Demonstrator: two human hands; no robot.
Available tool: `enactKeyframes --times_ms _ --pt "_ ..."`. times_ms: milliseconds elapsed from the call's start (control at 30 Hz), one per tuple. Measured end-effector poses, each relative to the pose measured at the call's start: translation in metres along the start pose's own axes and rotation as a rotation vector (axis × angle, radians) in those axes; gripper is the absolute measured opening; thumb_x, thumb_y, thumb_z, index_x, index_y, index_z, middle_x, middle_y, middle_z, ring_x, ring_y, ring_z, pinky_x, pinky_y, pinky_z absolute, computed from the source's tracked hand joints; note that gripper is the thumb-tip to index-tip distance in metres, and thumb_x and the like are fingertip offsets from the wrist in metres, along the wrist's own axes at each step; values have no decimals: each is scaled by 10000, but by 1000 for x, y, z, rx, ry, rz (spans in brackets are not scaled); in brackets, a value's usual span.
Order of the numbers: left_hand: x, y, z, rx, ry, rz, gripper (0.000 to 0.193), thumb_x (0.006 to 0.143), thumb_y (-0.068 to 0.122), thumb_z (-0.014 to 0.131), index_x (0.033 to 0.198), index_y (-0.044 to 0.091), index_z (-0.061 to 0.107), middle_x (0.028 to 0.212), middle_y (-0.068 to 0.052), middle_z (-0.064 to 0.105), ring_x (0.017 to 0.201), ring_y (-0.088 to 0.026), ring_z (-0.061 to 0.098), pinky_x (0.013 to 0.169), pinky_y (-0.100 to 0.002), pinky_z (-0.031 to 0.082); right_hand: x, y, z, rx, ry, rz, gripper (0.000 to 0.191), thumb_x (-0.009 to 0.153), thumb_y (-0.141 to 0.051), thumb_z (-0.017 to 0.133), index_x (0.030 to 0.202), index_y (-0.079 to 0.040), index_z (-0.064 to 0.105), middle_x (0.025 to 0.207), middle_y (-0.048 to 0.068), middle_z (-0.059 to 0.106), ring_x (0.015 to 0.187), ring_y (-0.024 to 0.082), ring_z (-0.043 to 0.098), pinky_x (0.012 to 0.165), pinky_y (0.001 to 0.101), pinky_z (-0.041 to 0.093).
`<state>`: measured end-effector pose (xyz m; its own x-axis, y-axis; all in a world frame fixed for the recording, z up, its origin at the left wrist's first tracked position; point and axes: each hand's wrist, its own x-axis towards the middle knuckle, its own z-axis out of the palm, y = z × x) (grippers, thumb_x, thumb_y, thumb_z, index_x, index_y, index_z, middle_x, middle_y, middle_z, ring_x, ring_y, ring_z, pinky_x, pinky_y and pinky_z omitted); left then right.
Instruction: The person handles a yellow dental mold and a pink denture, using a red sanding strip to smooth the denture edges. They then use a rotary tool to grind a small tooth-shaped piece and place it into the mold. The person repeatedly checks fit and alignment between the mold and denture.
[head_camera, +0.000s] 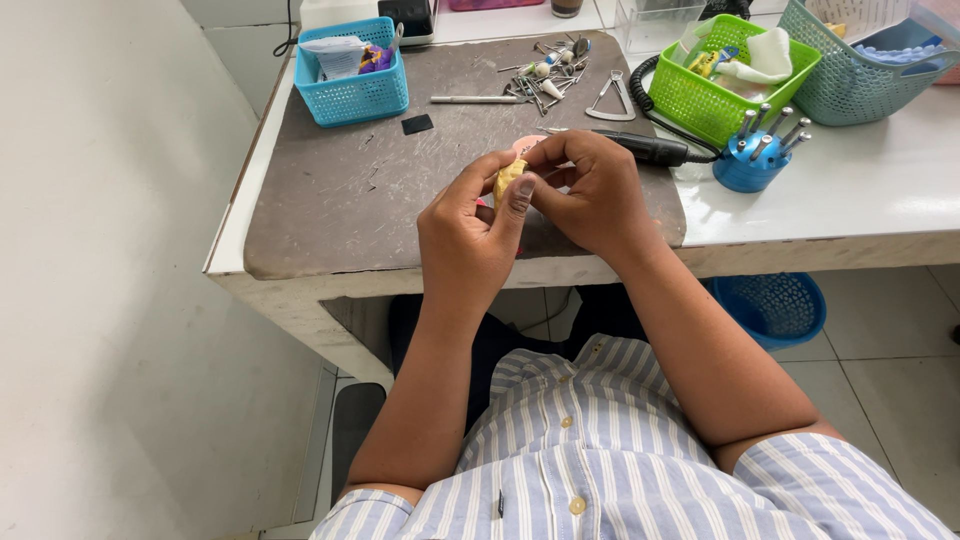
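Observation:
My left hand (468, 232) pinches a small yellow lump (506, 178), with the thumb pressed on its front. My right hand (590, 192) closes around the same piece from the right, fingers curled over its top. A pink part (526, 145) shows just behind the fingers. Both hands hover over the front edge of a dark grey mat (340, 190) on the white table (850, 190). What lies between the palms is hidden.
A black handpiece (650, 150) with a coiled cable lies right of my hands. Behind are a blue stand of burs (752, 160), a green basket (730, 75), a teal basket (860, 60), a blue basket (352, 72), loose metal tools (550, 75), and a blue bin (775, 305) under the table.

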<state>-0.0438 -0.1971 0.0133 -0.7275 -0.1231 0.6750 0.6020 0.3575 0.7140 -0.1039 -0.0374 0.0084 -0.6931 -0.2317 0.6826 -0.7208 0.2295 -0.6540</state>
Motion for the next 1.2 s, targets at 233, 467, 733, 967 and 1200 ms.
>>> enactKeyframes --times_ms 233,467,733,967,1200 --pt "1 2 -1 94 12 31 418 986 409 705 1213 59 723 994 -111 776 616 -96 705 539 -238 544 0 2 1 5 -13 -2 153 946 -76 791 1014 29 703 1023 85 724 900 108 736 802 250 644" --pt "1 -3 0 126 63 77 423 1026 442 677 1207 62 719 1001 -105 772 787 -134 754 625 -241 596 0 1 1 16 -18 85 141 942 -74 784 1003 23 703 994 75 735 874 96 736 773 242 642" --pt "16 -23 -32 329 195 16 410 1066 434 586 1173 57 704 954 -106 779 851 -234 789 709 -350 614 1 0 2 -31 52 136 112 933 -52 762 996 20 704 967 68 747 875 81 720 762 230 638" --pt "26 -47 -51 663 177 -272 244 1065 259 548 1129 93 715 1046 -113 757 979 -302 724 867 -443 565 -1 2 1 -27 71 126 131 926 -62 757 1019 11 700 963 60 750 868 81 724 765 233 630" --pt "18 -36 -29 538 265 414 191 1090 289 642 1156 119 698 1095 -37 712 998 -216 675 929 -391 533 -5 -6 1 -125 121 -51 155 922 -6 758 1074 2 726 1018 89 726 907 123 734 766 256 646"
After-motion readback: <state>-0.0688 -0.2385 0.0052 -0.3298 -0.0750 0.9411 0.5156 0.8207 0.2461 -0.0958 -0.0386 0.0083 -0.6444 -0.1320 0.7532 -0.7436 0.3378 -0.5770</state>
